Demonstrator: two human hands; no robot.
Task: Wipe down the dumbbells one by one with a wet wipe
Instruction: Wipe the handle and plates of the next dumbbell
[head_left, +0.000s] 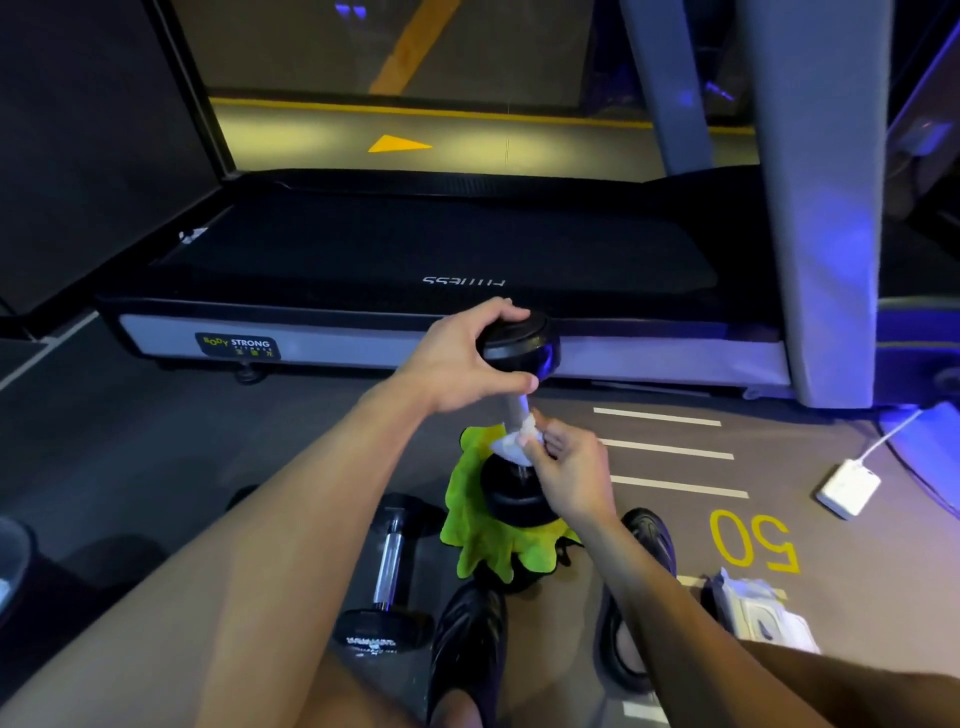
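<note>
A black dumbbell (519, 499) stands upright on a bright green cloth (480, 540) on the gym floor. My left hand (462, 358) grips its upper head from the left side. My right hand (566, 467) presses a white wet wipe (511, 441) against the lower part of the chrome handle. A second black dumbbell (389, 566) with a chrome handle lies flat on the floor just left of the cloth.
A treadmill (415, 260) runs across the view right behind the dumbbell, with a grey post (821, 208) at the right. A wet-wipe pack (763, 613) lies at lower right, a white power adapter (847, 488) further right. My black shoes (467, 644) are near the cloth.
</note>
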